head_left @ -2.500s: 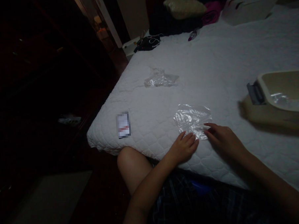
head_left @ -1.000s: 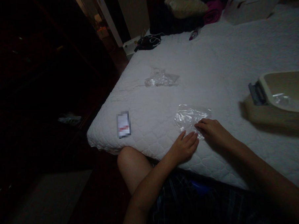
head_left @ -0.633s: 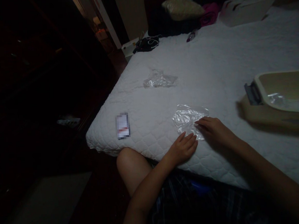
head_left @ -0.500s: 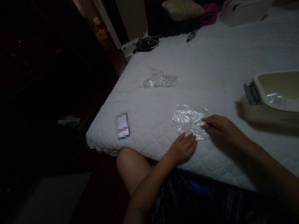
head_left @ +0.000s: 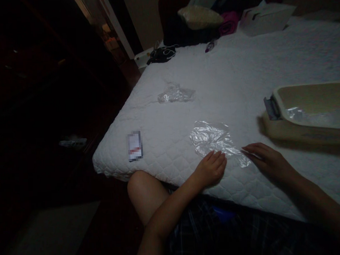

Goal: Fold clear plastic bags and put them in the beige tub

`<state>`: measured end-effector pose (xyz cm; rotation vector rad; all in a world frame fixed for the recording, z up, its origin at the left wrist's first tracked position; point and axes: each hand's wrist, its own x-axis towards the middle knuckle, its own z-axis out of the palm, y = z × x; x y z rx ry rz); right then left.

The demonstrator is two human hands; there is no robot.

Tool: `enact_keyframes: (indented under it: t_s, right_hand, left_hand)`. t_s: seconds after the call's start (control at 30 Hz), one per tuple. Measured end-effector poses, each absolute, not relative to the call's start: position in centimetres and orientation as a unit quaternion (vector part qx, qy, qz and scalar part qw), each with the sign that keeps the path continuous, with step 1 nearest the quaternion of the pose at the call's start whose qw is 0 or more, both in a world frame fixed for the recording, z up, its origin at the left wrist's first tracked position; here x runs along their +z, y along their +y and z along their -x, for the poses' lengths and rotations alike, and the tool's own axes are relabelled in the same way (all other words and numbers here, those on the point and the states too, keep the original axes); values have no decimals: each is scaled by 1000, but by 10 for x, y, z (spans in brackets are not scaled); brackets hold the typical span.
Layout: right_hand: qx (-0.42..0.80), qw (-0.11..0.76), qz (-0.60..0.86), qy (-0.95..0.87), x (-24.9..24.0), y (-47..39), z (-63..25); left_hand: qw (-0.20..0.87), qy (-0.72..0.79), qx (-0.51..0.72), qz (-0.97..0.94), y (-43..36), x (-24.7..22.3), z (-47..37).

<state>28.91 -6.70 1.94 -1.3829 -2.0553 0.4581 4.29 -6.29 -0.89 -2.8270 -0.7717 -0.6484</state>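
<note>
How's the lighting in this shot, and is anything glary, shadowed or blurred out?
Head view: dim overall, the left side nearly black; head view: white glints on the plastic by the left hand; head view: a soft shadow beside the bin, and coarse pixel blocks masking the phone.

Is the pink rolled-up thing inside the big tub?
No, the pink roll lies at the bed's far end, well away from the tub.

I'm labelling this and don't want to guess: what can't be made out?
All in the head view:
Cream container: right end cut off by the picture's edge.
Flat rectangular item: face blurred by pixelation.
Left hand: palm hidden by its own back.
Right hand: too dim to tell whether its fingertips grip the clear plastic.
</note>
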Motion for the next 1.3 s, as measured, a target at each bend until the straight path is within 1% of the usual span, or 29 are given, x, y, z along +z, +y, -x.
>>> enact_keyframes:
  t_s: [0.2, 0.5, 0.73, 0.9, 1.1, 1.3]
  right_hand:
    - [171, 298, 471, -812, 15, -59, -287]
    - [224, 306, 509, -773, 24, -58, -279]
    - [200, 282, 542, -766, 22, -49, -266]
    - [185, 281, 574, -746, 19, -44, -257]
    - [164, 278, 575, -752, 17, -41, -254]
    - [163, 266, 549, -775, 21, -41, -251]
  left_hand:
    - [77, -258, -215, 939, -64, -10, -41]
    - [74, -256, -177, 947, -65, -9, -41]
    - [76, -255, -176, 948, -66, -8, -40]
    - [78, -257, -171, 948, -66, -9, -41]
    - [81, -253, -148, 953, -66, -12, -41]
    - [92, -251, -166, 949, -67, -13, -40]
